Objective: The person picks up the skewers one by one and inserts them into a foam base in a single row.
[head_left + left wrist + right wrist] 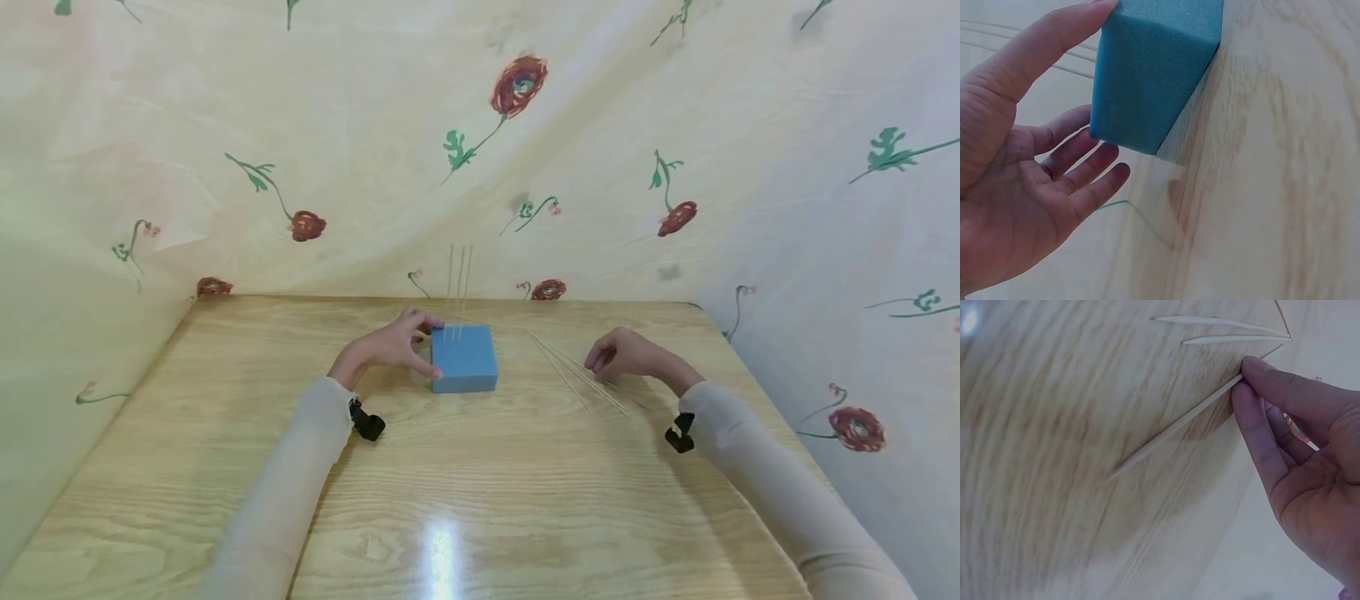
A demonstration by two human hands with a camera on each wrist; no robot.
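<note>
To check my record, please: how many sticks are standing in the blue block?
3, in a row in the blue block, toward its far left corner in the head view: left stick, middle stick, right stick. None appears hidden.

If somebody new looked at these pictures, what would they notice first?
Probably the blue block in the middle of the head view, with three thin sticks standing up from it and the left hand at its left side. Next might come the right hand, farther right, pinching another stick.
</note>
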